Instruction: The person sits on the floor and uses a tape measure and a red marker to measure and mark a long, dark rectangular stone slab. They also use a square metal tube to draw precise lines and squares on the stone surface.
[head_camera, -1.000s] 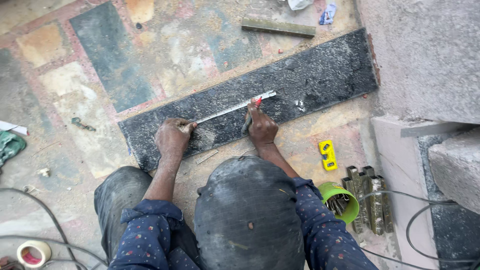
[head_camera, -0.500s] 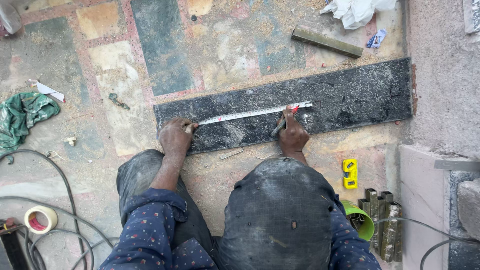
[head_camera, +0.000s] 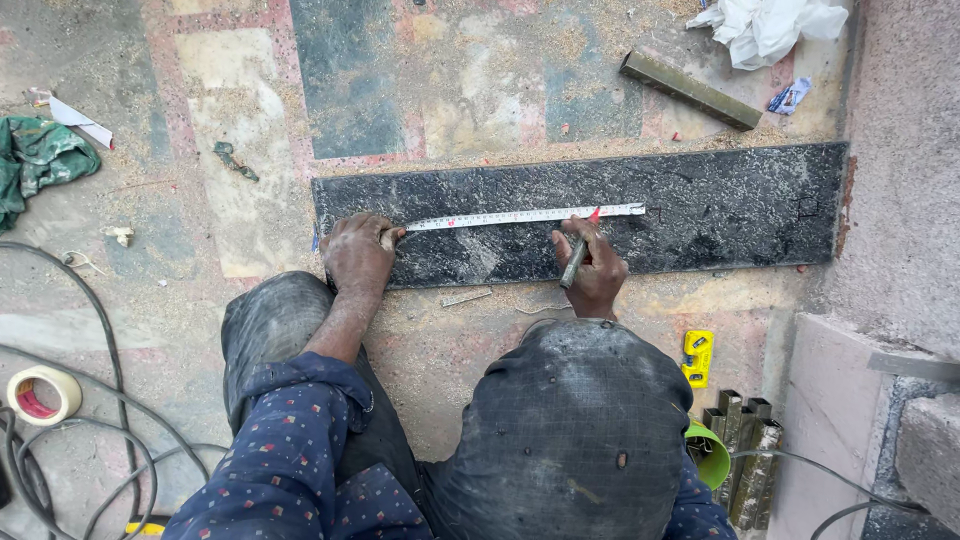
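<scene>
Granite slab (head_camera: 700, 205) looks heavy, stiff and brittle; best gripped at both short ends. Across it, left hand (head_camera: 358, 252) pins the tape measure (head_camera: 525, 216), right hand (head_camera: 592, 268) grips a pencil (head_camera: 578, 255).

Dusty patterned tile floor (head_camera: 470, 90), sawdust, pinkish stone wall (head_camera: 905, 150), daylight

The dark stone slab (head_camera: 700, 205) looks speckled and dull under a film of dust. Across it lies a thin metal tape measure (head_camera: 525, 216), pale and slightly shiny. The floor (head_camera: 470, 90) is worn, patchy stone strewn with sawdust. The green cloth (head_camera: 40, 155) nearby looks crumpled and matt.
</scene>
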